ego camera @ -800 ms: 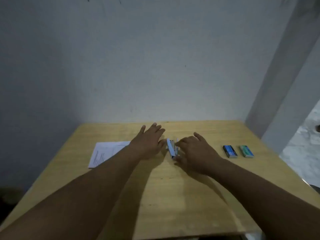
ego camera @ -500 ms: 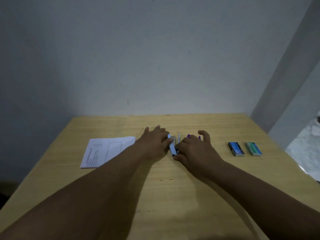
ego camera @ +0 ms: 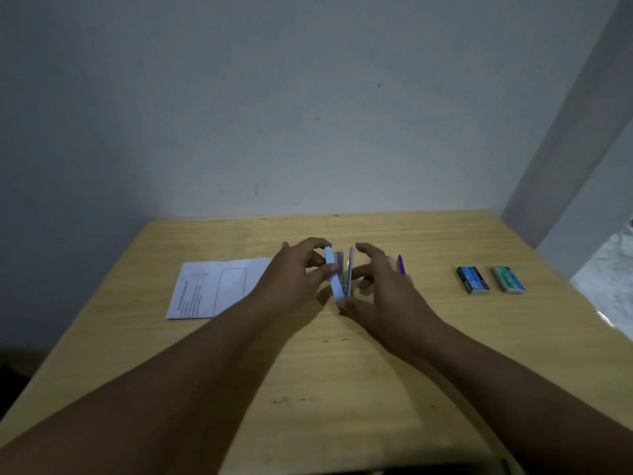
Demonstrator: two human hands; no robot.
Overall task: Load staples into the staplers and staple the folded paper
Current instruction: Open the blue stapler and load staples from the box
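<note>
A light blue stapler (ego camera: 335, 279) stands spread open at the middle of the wooden table (ego camera: 342, 365), its metal staple channel showing between the lid and the base. My left hand (ego camera: 294, 272) grips the blue lid with thumb and fingers. My right hand (ego camera: 380, 289) holds the stapler's base side and hinge end. A purple stapler (ego camera: 400, 264) lies just behind my right hand, partly hidden. The folded printed paper (ego camera: 215, 287) lies flat to the left.
Two small staple boxes sit at the right of the table: a blue one (ego camera: 472, 280) and a green one (ego camera: 508, 279). A grey wall rises right behind the table's far edge. A pale floor shows past the right edge.
The blue stapler has been pulled open between my hands, its lid swung left. The purple stapler has come into view behind my right hand.
</note>
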